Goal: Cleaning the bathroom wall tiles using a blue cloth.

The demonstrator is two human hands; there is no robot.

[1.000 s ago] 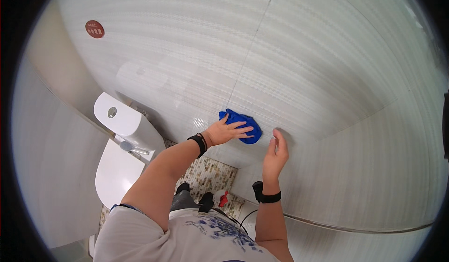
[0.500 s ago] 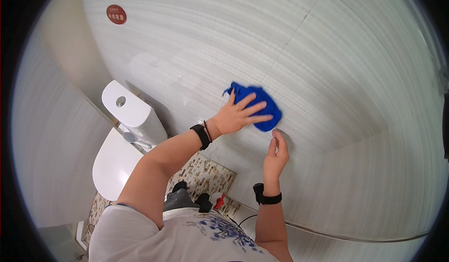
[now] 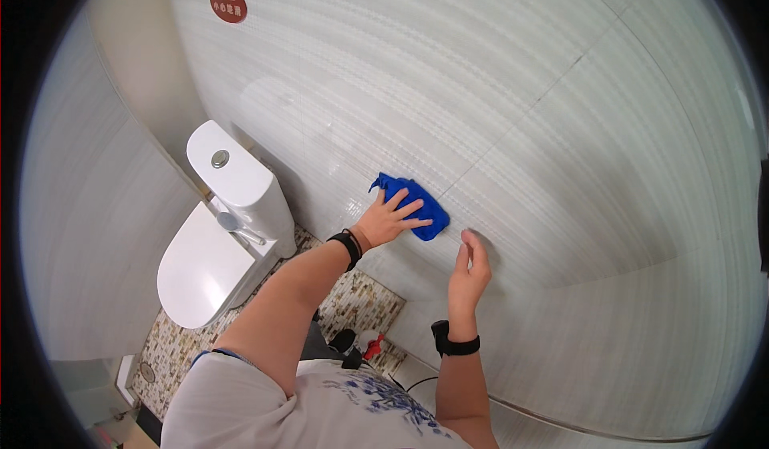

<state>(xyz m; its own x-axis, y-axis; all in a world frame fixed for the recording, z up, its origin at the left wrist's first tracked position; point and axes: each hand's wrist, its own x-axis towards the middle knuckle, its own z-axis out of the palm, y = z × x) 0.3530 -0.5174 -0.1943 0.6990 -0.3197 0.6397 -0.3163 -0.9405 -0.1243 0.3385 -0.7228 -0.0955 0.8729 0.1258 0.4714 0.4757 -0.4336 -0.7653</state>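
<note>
My left hand [image 3: 392, 220] lies with spread fingers on a blue cloth [image 3: 424, 211] and presses it flat against the pale grey streaked wall [image 3: 513, 153]. Part of the cloth is hidden under the palm, and one loose corner sticks out past the thumb. To the right of the cloth and apart from it is my right hand [image 3: 470, 269], close to the wall. Its fingers are loosely bent, the thumb stands off from them, and nothing shows in it. Both wrists wear black bands.
A white toilet [image 3: 200, 265] with a flush button on its cistern stands at the left. Mosaic tile [image 3: 352, 301] covers the floor. A round red sign [image 3: 228, 5] is on the wall at upper left. A metal-coloured edge strip [image 3: 561, 419] runs along the lower right.
My left hand has slid the cloth left and slightly down along the wall, away from my right hand. My right hand stays almost in place. The whole view has turned a little.
</note>
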